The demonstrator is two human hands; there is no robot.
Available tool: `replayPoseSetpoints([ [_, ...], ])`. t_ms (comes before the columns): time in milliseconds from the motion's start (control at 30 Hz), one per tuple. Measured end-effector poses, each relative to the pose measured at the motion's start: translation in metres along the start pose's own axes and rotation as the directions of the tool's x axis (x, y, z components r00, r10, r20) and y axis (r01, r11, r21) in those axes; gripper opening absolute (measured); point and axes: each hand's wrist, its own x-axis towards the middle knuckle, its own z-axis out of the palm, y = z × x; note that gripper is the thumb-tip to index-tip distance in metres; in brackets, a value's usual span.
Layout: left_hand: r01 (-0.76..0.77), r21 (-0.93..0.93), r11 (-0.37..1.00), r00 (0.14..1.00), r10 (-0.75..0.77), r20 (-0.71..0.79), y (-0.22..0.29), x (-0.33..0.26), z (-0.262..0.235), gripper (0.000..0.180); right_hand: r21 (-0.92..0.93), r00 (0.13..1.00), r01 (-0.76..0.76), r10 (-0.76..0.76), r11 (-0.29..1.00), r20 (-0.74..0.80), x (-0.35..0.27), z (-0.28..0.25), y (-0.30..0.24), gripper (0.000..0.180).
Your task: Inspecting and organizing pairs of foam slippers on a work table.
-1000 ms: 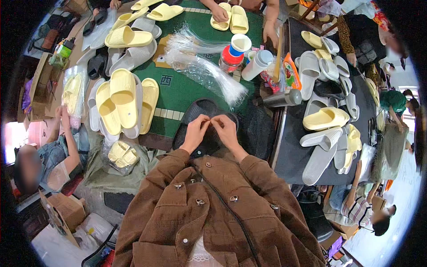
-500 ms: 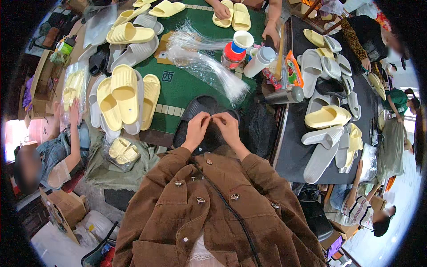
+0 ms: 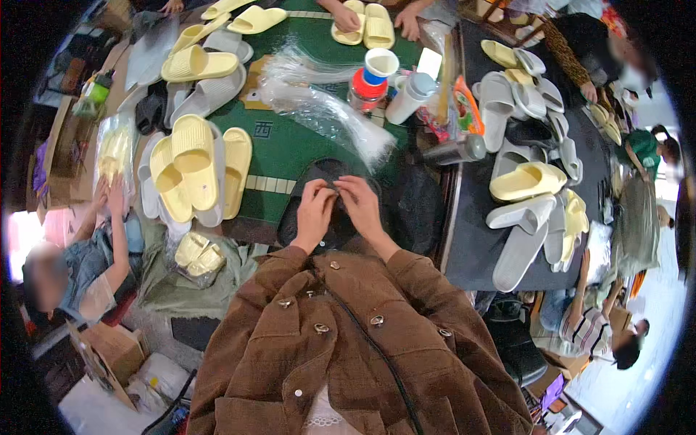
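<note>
My left hand (image 3: 315,212) and my right hand (image 3: 360,206) meet over a pair of black slippers (image 3: 326,170) at the near edge of the table. On both, thumb and fingers are pinched together, the fingertips almost touching. Whatever they pinch, if anything, is too small to make out. The hands hide part of the slippers. Just beyond lies a loose bundle of thin clear plastic strands (image 3: 366,136) in a clear bag. To the left, yellow slippers (image 3: 196,163) are stacked with grey ones.
Past the strands stand a red-lidded jar (image 3: 367,93) with a cup on it and a white bottle (image 3: 410,98). A metal flask (image 3: 457,150) lies right of them. Grey and yellow slippers (image 3: 528,181) cover the black table at right. Co-workers handle slippers at left and across the table.
My hands stay pinched together and have shifted only slightly, while the whole view has moved a little. Across the table, a co-worker's hand has come closer to the yellow slippers.
</note>
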Motion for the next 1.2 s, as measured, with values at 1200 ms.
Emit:
replayPoseSetpoints([
  [1200,0.098,-0.015,0.995,0.974,-0.093,0.206,-0.029,-0.048,-0.02,0.011,-0.103,0.317,-0.799,0.27,0.593,-0.909,-0.154,-0.418,0.093,0.061],
])
